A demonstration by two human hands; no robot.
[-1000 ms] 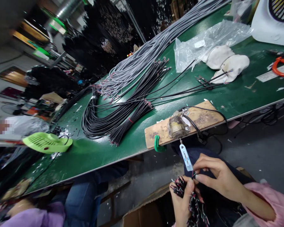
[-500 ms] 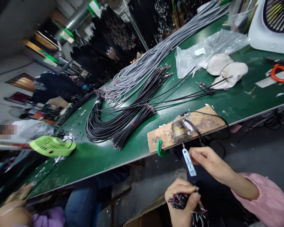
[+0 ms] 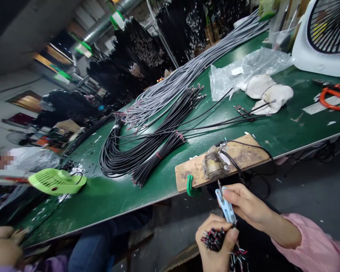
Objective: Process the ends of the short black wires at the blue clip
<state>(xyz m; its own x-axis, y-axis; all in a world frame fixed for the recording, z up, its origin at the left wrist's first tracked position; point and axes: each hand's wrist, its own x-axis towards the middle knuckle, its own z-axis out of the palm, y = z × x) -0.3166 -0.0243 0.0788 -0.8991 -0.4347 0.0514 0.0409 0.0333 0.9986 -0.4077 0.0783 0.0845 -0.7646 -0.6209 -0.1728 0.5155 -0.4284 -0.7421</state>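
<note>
My left hand (image 3: 215, 241), low in the frame, is closed around a bundle of thin black cables (image 3: 214, 238) with red, white and dark wire ends showing. One wire end sticks up between its thumb and forefinger. My right hand (image 3: 245, 206) pinches a light blue plastic-handled tool (image 3: 226, 207) that looks like a small clip. Its lower end touches or nearly touches that raised wire end; I cannot tell which. A pointed metal tip (image 3: 219, 185) shows at its upper end, just below the wooden board (image 3: 188, 172).
A green clamp (image 3: 190, 186) sits on the board's front edge. Black cables (image 3: 147, 155) and grey cables (image 3: 170, 88) lie across the green table (image 3: 107, 204). Orange-handled scissors (image 3: 333, 96) and a white fan (image 3: 303, 49) stand right. Another person's arm (image 3: 2, 245) is at lower left.
My right hand has turned the light blue tool and brought its lower end down to the left hand's wire end. The view has shifted slightly.
</note>
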